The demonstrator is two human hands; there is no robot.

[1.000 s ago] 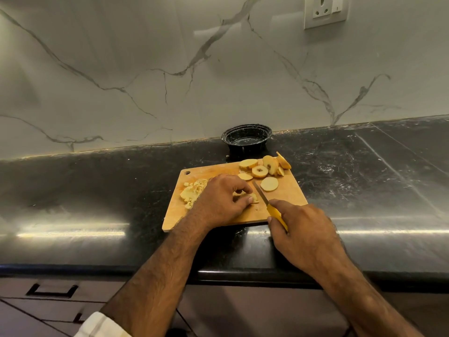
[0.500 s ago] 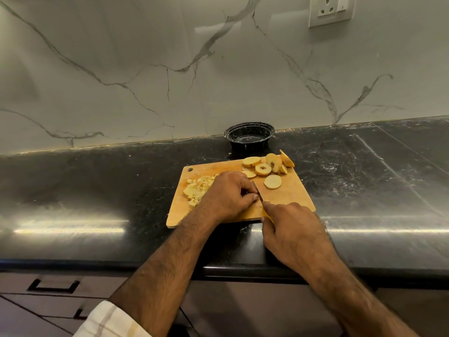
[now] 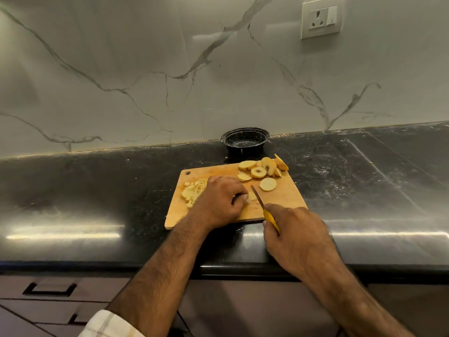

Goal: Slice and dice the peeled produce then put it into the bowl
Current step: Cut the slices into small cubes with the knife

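1. Your right hand (image 3: 295, 235) grips the knife (image 3: 263, 209); its blade points toward the upper left.
2. Your left hand (image 3: 218, 200), fingers curled, pins a slice (image 3: 251, 197) on the board (image 3: 286, 198) at mid-frame.
3. The bowl (image 3: 245, 142) sits on the worktop (image 3: 97, 190) behind the board.

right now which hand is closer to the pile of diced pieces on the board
Left. The left hand lies right against the pile of diced pieces, partly covering it while pinning a piece. The right hand grips the knife off the cutting board's near right corner, well apart.
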